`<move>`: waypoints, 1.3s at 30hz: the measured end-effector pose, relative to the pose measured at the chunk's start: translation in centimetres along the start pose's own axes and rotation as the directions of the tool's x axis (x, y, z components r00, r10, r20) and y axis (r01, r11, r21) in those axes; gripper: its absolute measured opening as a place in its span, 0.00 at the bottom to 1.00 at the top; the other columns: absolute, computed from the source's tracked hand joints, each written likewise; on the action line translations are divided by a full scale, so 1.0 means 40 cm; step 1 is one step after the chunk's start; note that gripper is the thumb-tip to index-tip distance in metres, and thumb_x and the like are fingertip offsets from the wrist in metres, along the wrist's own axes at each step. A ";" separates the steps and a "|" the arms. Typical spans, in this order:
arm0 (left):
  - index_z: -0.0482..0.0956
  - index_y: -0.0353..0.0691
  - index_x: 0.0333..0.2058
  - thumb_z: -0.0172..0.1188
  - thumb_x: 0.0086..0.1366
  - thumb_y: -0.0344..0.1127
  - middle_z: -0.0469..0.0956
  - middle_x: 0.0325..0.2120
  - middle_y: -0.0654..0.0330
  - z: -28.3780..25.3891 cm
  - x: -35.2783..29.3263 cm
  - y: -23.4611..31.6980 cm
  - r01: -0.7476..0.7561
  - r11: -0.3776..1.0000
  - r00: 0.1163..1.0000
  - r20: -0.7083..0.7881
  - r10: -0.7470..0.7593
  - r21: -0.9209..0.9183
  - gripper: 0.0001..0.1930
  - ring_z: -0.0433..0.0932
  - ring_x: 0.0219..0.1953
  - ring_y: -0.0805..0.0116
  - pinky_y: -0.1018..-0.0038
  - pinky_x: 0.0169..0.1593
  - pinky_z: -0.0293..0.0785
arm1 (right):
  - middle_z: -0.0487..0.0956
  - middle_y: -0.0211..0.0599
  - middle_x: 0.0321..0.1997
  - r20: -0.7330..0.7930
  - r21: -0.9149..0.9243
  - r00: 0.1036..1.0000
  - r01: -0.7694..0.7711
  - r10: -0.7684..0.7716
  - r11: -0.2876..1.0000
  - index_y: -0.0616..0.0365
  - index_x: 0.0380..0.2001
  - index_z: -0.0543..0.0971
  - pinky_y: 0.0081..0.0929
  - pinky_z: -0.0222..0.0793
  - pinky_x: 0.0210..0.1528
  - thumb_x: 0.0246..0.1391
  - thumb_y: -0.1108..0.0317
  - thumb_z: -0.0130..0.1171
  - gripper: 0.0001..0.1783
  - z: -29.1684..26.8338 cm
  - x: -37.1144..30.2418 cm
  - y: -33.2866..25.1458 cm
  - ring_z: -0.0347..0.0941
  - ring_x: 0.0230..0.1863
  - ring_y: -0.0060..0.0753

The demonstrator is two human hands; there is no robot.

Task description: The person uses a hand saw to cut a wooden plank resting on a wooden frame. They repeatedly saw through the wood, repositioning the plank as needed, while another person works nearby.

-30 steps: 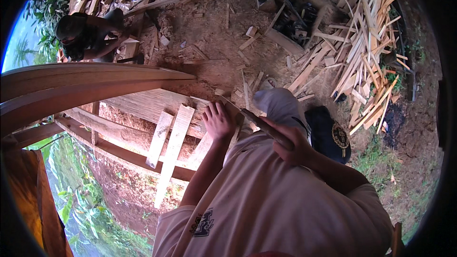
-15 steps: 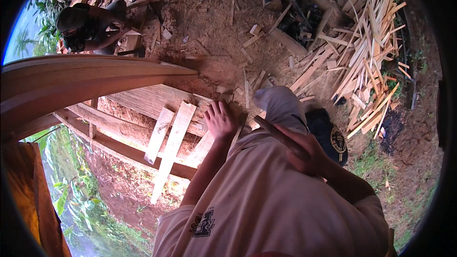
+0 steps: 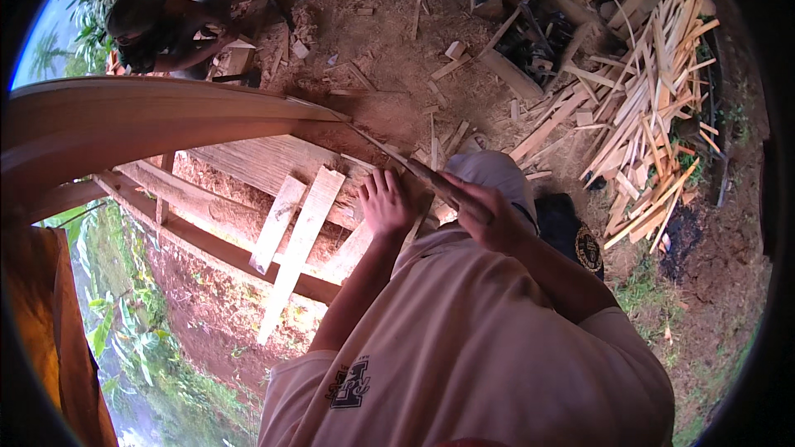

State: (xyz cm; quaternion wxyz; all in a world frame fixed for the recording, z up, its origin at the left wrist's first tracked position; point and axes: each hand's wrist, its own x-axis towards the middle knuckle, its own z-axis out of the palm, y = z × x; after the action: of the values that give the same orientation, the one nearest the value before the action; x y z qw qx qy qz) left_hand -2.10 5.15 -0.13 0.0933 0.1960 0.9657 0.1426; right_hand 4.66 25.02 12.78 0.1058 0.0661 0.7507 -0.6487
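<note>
My right hand (image 3: 493, 219) is closed around the dark wooden handle of a long thin-bladed tool (image 3: 435, 180). Its narrow blade shows edge-on and slants up and left to the end of a long moulded board (image 3: 190, 112); whether it touches the board I cannot tell. My left hand (image 3: 387, 205) lies beside the handle with its fingers stretched out over the end of the wooden bench (image 3: 261, 157). Two pale wood strips (image 3: 302, 236) rest across the bench frame, left of that hand.
A co-worker (image 3: 166, 29) crouches at the far left with hands close together. A heap of thin wood strips (image 3: 650, 108) lies at right, beside a wooden box (image 3: 542, 41) of dark items. Small offcuts (image 3: 454, 51) and sawdust litter the ground. A dark cap (image 3: 580, 240) is by my right leg.
My right hand has moved up and left with the tool, and its long blade now shows reaching the moulded board's end. My left hand stays in place.
</note>
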 end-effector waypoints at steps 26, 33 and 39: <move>0.70 0.35 0.43 0.51 0.65 0.41 0.71 0.42 0.47 -0.011 0.000 0.014 -0.073 0.996 0.993 -0.094 0.077 0.045 0.14 0.71 0.50 0.48 0.54 0.54 0.64 | 0.77 0.60 0.61 0.030 -0.123 0.999 -0.012 0.015 0.992 0.62 0.72 0.62 0.36 0.72 0.58 0.53 0.77 0.48 0.39 -0.005 -0.057 -0.017 0.80 0.55 0.48; 0.71 0.36 0.44 0.52 0.65 0.42 0.71 0.43 0.48 -0.008 -0.001 0.010 -0.042 0.996 0.984 -0.170 0.056 0.083 0.15 0.70 0.49 0.48 0.55 0.52 0.63 | 0.78 0.56 0.60 0.045 -0.059 0.999 0.001 0.002 0.998 0.62 0.72 0.63 0.37 0.75 0.54 0.56 0.76 0.49 0.37 0.004 -0.048 0.062 0.82 0.50 0.45; 0.72 0.36 0.48 0.49 0.71 0.46 0.72 0.50 0.46 0.013 -0.001 0.013 0.027 0.996 0.994 -0.110 -0.018 0.085 0.19 0.70 0.54 0.46 0.53 0.58 0.63 | 0.81 0.50 0.38 -0.005 -0.146 0.998 -0.059 0.059 0.987 0.57 0.73 0.63 0.30 0.72 0.38 0.54 0.77 0.54 0.40 -0.061 -0.265 -0.045 0.76 0.30 0.39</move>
State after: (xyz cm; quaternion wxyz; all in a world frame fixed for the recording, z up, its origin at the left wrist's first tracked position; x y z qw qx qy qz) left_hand -1.77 5.71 -0.44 0.0336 0.1809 0.9767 0.1102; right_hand 14.31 27.57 17.44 0.1293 0.0807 0.7940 -0.5885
